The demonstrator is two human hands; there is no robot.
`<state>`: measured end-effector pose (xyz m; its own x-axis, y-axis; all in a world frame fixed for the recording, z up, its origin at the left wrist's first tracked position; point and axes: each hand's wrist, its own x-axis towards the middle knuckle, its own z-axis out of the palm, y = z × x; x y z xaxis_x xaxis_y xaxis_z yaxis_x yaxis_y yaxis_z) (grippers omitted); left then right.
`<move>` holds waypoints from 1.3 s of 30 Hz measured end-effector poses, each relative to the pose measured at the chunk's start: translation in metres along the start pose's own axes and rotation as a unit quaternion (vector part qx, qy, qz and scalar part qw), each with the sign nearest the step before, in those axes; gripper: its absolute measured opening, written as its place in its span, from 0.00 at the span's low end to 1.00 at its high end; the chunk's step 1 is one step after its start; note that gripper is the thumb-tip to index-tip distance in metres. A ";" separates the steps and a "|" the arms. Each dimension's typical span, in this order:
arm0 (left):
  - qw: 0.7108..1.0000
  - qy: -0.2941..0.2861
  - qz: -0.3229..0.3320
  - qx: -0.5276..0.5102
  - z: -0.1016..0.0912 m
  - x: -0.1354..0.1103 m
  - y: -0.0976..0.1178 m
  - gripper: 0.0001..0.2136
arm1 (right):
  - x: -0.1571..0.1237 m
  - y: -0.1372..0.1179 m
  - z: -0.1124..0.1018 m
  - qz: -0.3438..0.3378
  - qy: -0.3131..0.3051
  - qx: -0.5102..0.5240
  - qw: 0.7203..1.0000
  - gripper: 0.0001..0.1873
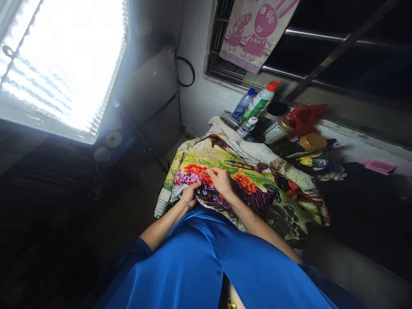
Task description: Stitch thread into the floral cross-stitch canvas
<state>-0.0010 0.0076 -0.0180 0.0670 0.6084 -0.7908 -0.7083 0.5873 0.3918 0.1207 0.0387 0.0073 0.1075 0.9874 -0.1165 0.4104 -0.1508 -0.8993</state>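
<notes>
A large cross-stitch cloth (206,156), patterned with orange and pink flowers on yellow-green, lies bunched in front of me. My left hand (190,194), with a bangle on its wrist, is closed on the near edge of this embroidered cloth. Above the orange flower (198,171) my right hand (220,181) is in a pinch, thumb and forefinger together. Whatever it may hold is too small to make out. Just beyond the right hand, red-handled thread snips (241,165) rest on the cloth.
A bright lamp (64,64) glares at upper left. Behind the cloth stand a blue-capped bottle (243,104), an orange-capped spray can (259,102), a small clear bottle (247,127) and a gold-rimmed tin (277,129). A pink printed cloth (257,34) hangs at the window.
</notes>
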 end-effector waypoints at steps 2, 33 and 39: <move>1.000 -0.003 0.005 0.005 -0.001 0.000 0.000 0.10 | 0.010 0.002 0.000 0.006 -0.098 -0.006 0.995 0.12; 0.999 -0.038 -0.032 -0.012 -0.004 -0.001 0.002 0.11 | -0.019 -0.007 -0.009 0.156 -0.196 0.125 0.960 0.09; 0.998 -0.035 -0.045 -0.007 -0.004 -0.001 0.003 0.11 | -0.029 -0.004 -0.002 0.162 -0.183 0.073 0.967 0.07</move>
<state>-0.0057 0.0062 -0.0177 0.1788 0.5901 -0.7873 -0.7077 0.6331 0.3138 0.1177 0.0102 0.0155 -0.1294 0.8444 -0.5199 0.2733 -0.4736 -0.8373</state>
